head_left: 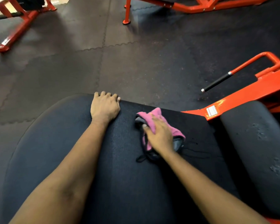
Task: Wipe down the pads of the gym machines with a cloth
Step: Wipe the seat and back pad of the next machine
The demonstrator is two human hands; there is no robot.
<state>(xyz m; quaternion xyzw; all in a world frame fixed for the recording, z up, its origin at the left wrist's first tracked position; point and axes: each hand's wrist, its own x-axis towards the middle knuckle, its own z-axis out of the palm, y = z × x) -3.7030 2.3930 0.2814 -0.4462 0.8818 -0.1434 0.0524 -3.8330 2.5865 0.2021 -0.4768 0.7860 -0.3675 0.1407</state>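
A large black pad fills the lower middle of the head view. My left hand rests on its far edge, fingers curled over the rim. To the right, my right hand presses a pink and grey cloth flat on the pad surface, fingers spread over it; a dark trim or string of the cloth trails toward me. A second black pad, worn in spots, runs along the right side.
An orange machine frame with a black-gripped handle rises at the right. More orange frames stand at the top left and the top right. Dark rubber floor tiles lie beyond the pad.
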